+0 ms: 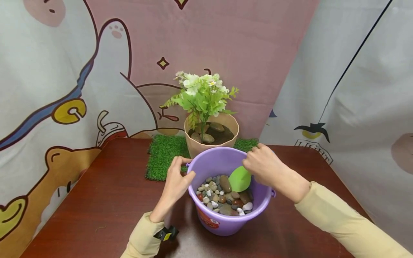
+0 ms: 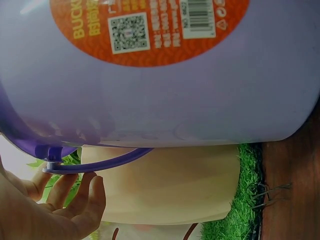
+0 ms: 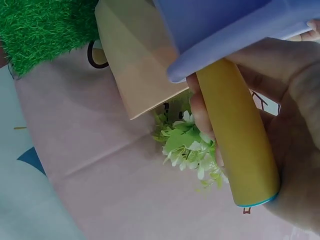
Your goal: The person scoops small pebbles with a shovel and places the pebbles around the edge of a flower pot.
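A purple bucket (image 1: 227, 227) holds pebbles (image 1: 214, 193) of several colours. My left hand (image 1: 175, 181) holds its left rim, thumb near the lip and fingers at the handle mount. In the left wrist view, those fingers touch the bucket's purple bail handle (image 2: 107, 164). Above the opposite side of the bucket, my right hand (image 1: 262, 163) grips a small garden trowel. Its green blade (image 1: 240, 179) points down inside the bucket, against the stones; its yellow grip (image 3: 240, 140) lies within my curled fingers in the right wrist view.
Behind the bucket stands a beige planter (image 1: 211, 141) with artificial white flowers (image 1: 206, 89), soil and several large stones. It rests on a green turf mat (image 1: 164, 161). The brown table (image 1: 87, 211) ends at a printed cloth backdrop (image 1: 245, 53).
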{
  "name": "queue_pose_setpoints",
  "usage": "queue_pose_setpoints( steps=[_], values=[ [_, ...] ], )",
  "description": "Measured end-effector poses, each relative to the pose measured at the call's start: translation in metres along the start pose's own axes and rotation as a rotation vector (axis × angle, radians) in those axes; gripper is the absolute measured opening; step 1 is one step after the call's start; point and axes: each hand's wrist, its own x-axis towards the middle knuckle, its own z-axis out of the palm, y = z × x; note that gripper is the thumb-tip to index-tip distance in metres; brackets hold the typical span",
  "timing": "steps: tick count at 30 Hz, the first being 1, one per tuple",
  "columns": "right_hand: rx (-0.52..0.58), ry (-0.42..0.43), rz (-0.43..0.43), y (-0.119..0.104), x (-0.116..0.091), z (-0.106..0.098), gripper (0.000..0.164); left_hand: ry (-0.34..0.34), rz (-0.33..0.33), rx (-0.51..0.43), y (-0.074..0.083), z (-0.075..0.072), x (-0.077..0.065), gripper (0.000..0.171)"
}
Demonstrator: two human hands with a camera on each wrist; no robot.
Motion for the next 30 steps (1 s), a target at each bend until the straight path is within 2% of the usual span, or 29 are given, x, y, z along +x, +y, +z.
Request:
queue_pose_setpoints(
  steps=[8,22,25,30],
  values=[
    [0.086,-0.055,0.028,-0.0002,0.0004,-0.0015,0.029,0.000,-0.005,-0.009,-0.0008,0.0004,0.0001,0.032],
    [0.145,-0.099,-0.006,0.0056,0.0013,-0.0025,0.027,0.000,0.005,-0.011,0.0004,-0.0003,-0.0006,0.032],
    [0.168,-0.091,-0.015,0.0071,-0.0002,-0.0015,0.030,-0.005,0.007,-0.011,0.0003,0.0002,-0.0004,0.032],
    [0.207,-0.027,-0.029,0.0058,-0.0012,0.0067,0.031,-0.001,0.009,-0.008,-0.0008,0.0003,0.0000,0.032]
  ],
)
